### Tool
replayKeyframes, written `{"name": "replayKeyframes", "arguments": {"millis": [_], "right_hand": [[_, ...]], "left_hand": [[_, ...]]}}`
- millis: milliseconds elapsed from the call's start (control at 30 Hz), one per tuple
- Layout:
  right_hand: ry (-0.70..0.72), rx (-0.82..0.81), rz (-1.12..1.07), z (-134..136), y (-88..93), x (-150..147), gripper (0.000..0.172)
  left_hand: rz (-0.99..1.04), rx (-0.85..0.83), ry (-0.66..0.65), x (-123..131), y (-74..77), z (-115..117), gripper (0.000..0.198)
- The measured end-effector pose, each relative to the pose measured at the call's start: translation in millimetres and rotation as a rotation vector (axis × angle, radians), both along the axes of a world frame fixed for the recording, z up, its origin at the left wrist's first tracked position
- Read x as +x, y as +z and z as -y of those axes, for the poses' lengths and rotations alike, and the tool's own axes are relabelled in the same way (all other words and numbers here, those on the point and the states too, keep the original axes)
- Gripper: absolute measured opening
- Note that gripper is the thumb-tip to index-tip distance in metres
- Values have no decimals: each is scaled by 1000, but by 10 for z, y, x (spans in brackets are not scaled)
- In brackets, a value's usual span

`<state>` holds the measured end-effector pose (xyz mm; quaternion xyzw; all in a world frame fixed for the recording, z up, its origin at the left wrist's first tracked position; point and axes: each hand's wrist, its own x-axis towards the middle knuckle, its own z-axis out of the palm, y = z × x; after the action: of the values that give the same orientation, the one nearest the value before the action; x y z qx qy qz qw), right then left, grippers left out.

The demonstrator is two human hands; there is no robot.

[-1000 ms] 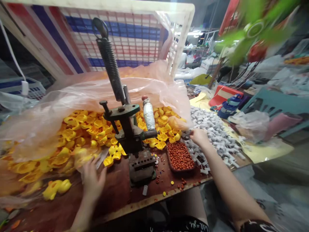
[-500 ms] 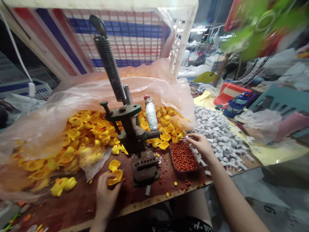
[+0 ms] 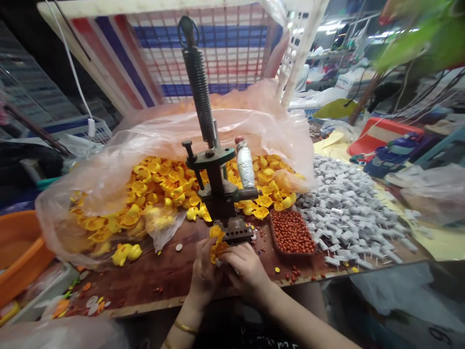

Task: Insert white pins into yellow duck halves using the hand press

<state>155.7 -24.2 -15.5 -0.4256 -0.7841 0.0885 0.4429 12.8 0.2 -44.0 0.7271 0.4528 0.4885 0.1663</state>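
Both hands meet in front of the small iron press (image 3: 221,194) at the table's near edge. My left hand (image 3: 203,274) is closed on a yellow plastic duck half (image 3: 217,242), held just under the press base. Pressed against it from the right, my right hand (image 3: 247,271) has its fingers pinched together on something small that I cannot make out. A heap of yellow duck halves (image 3: 156,189) spills from a clear plastic bag (image 3: 109,169) behind the press. To the right sit a tray of red-brown beads (image 3: 292,232) and a pile of small grey parts with pins (image 3: 348,213).
A tall spring (image 3: 199,82) rises from the press toward a white crate (image 3: 301,48) tipped up behind. An orange basin (image 3: 18,252) stands at the left. Loose beads and coloured scraps dot the brown tabletop (image 3: 160,276). A blue toy (image 3: 390,155) and red tray lie far right.
My right hand left the grey parts pile and came back to the press front. My left hand picked up a yellow duck half and brought it under the press, where both hands now meet.
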Motion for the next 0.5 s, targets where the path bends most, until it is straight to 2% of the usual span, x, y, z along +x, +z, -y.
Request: {"name": "replayKeyframes", "arguments": {"millis": [100, 167, 233, 267, 333, 367, 433, 500], "right_hand": [[-70, 2, 108, 39, 60, 8, 14], [-100, -50, 119, -5, 113, 158, 19], [-223, -151, 147, -116, 152, 462, 20], [-341, -223, 201, -189, 158, 653, 20], [-591, -397, 390, -338, 133, 1033, 20], [-660, -478, 492, -402, 102, 1192, 19], [-661, -564, 633, -492, 21, 1410, 18], [-613, -565, 676, -526, -50, 1514, 18]], "left_hand": [[-57, 17, -98, -25, -31, -2, 46], [-99, -37, -127, -60, -33, -21, 46], [-118, -116, -69, -110, -20, -57, 44], [-102, -155, -10, -135, -12, -78, 42], [1, -229, 90, -163, 6, -112, 39], [86, -276, 111, -162, 14, -121, 38], [313, -397, 123, -133, 33, -124, 39], [573, -544, 141, -84, 66, -111, 42]]}}
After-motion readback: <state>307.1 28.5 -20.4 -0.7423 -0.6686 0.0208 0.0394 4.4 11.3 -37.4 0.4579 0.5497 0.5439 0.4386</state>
